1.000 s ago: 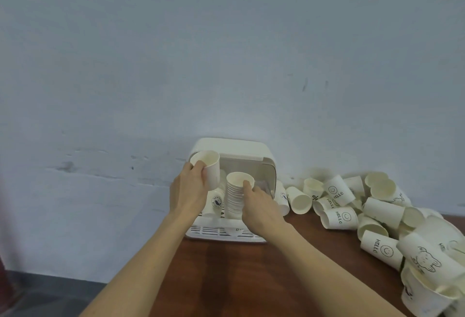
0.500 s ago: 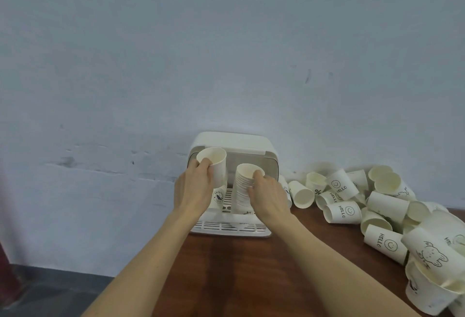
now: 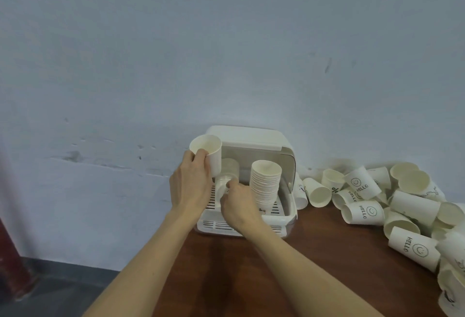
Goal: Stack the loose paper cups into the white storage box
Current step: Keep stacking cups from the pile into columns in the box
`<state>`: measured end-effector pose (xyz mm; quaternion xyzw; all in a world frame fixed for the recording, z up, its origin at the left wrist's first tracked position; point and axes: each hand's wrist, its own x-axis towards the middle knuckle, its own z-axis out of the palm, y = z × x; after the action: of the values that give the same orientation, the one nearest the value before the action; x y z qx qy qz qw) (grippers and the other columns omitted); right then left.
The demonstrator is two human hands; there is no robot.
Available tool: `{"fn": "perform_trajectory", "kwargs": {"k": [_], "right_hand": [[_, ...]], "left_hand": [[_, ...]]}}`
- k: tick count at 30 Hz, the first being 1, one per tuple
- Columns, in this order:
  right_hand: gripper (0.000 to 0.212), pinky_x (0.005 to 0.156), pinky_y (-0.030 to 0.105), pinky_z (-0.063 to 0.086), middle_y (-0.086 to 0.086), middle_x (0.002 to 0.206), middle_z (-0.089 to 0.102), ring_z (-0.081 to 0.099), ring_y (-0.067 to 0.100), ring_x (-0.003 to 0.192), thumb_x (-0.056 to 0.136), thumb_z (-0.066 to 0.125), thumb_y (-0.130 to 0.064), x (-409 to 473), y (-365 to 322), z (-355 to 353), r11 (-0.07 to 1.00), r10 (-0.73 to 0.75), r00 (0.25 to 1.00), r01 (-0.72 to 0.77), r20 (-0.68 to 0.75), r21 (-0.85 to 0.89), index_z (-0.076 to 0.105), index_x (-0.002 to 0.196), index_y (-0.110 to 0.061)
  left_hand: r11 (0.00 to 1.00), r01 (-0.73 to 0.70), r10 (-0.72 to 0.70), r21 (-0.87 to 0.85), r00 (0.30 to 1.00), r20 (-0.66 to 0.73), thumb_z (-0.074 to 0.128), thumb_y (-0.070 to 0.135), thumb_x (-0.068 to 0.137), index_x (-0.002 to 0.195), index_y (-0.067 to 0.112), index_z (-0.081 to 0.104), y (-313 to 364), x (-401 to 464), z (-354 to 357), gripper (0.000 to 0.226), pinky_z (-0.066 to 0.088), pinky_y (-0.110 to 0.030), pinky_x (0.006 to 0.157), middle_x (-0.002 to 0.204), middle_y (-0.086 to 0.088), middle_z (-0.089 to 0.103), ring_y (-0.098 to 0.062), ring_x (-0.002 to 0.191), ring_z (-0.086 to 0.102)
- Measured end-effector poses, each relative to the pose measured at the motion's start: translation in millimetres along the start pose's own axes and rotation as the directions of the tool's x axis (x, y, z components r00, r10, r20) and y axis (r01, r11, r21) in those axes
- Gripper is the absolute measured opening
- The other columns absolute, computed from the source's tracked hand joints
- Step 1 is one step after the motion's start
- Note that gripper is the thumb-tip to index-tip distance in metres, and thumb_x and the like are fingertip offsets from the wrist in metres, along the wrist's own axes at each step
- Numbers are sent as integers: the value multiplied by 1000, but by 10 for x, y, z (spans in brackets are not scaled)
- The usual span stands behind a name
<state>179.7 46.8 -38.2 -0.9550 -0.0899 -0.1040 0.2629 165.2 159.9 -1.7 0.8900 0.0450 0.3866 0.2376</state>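
At the brown wooden table's [image 3: 327, 253] back edge, the white plastic storage box [image 3: 251, 140] now holds the tall cream paper-cup stack [image 3: 266, 182], let go by the right hand [image 3: 239, 203], which now pinches a lying cup [image 3: 225, 183]. The left hand [image 3: 191, 185] grasps a single cup [image 3: 207, 151]; loose cups [image 3: 377, 201] remain right.

Place: plain indoor room, kind unclear
Signs: bare pale wall [image 3: 226, 52], brown wooden table [image 3: 302, 279], grey floor [image 3: 63, 289]

"HELLO" on loose paper cups [image 3: 363, 213]
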Motion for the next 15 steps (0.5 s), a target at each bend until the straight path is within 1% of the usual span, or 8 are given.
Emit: {"fn": "perform_trajectory", "kwargs": {"k": [2,4,7,8,9,11,12,15], "right_hand": [[39,85,37,44,19,127,53,54,35,114,92,52,-12,202,-22,145,994,111,993,-112,49,4,43,128,1],[57,96,37,42,24,136,42,47,37,124,92,55,-16,419,0,277,970,243,967,-243,70,-7,30,137,8],[84,104,36,38,28,147,29,39,37,133,93,55,-33,723,35,439,895,429,889,-442,160,57,7,146,12],[86,105,37,38,26,147,30,39,36,133,91,56,-36,789,48,489,854,471,855,-504,216,132,8,147,9],[83,104,37,40,23,145,37,43,34,130,88,59,-36,831,61,539,815,484,836,-538,259,214,18,147,6],[66,97,38,47,18,133,52,54,32,118,80,67,-28,871,61,560,791,457,849,-524,264,315,44,135,-1],[60,94,37,49,16,128,56,56,30,115,77,69,-24,864,55,540,785,444,857,-513,262,347,50,130,-2],[56,96,35,50,12,129,58,57,28,117,78,75,-19,786,6,378,800,396,856,-499,332,334,52,126,-2]], "left_hand": [[1000,-26,26,-1,1000,-13,42,19,100,105,9,58,-22,74,-15,20,40,-36,57,93,-10,51,-31,67,50],[998,-67,67,-6,998,-17,44,19,99,106,9,59,-40,134,-25,20,38,-34,56,92,-9,51,-27,65,46],[992,-125,125,9,992,-17,46,20,98,103,10,60,-75,183,-44,17,38,-34,54,88,-8,50,-29,62,46],[990,-140,140,14,990,-18,47,20,98,101,10,59,-88,194,-50,16,36,-33,53,86,-7,48,-27,61,43],[988,-153,154,17,988,-23,47,20,98,100,10,59,-103,205,-55,16,35,-32,52,84,-6,47,-26,59,41],[985,-169,169,23,985,-30,47,20,98,99,10,59,-126,228,-73,16,34,-32,52,82,-5,47,-24,59,39],[985,-172,173,23,985,-30,47,21,98,99,10,60,-133,239,-83,17,35,-32,52,83,-6,48,-24,59,39],[985,-172,172,19,984,-44,47,21,98,99,9,61,-137,264,-100,18,34,-32,53,83,-7,49,-26,59,40]]}}
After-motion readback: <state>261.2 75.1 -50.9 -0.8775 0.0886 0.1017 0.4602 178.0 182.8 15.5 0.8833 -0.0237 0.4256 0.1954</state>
